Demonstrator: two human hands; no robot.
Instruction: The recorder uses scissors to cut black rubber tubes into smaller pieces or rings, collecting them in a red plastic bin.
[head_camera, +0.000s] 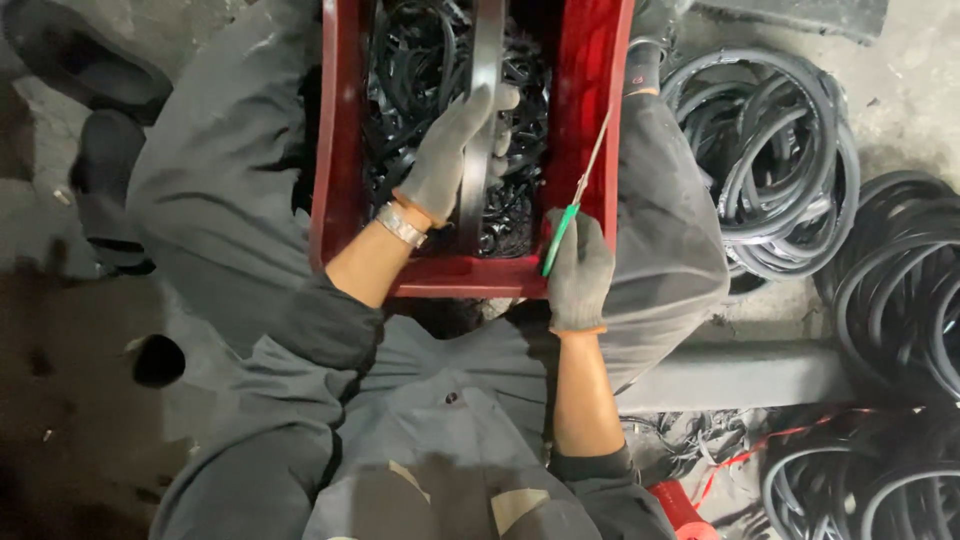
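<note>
Grimy concrete floor (905, 90) is spreading out under everything, and a person in a grey work suit is sitting low on it with a red plastic crate (580, 110) pulled in between the knees, seemingly so that both arms are reaching it without stretching. Inside the crate a tangle of black rubber scraps (415, 90) is lying heaped. The left hand (452, 150), in a grey knit glove with a metal wristwatch (401, 225) showing at the cuff, is closing around a flat dark rubber band (487, 45) that is standing upright over the middle of the crate; holding it there looks like a way of keeping it taut and steady over the scraps. The right hand (579, 272), gloved the same way, is gripping the green handle of a thin knife-like tool (578, 195), whose slim shaft is slanting up along the crate's right wall, just beside the band but not touching it as far as I can see; I cannot make out its tip clearly. Off to the right, coils of black rubber rings (770, 160) are lying stacked on the floor within arm's reach, with more coils (905, 290) piling up beyond them. Near the person's right side a red cord (770, 445) is trailing across dark offcuts, and at the left a pair of dark shoes (95, 110) is resting apart from the work.
</note>
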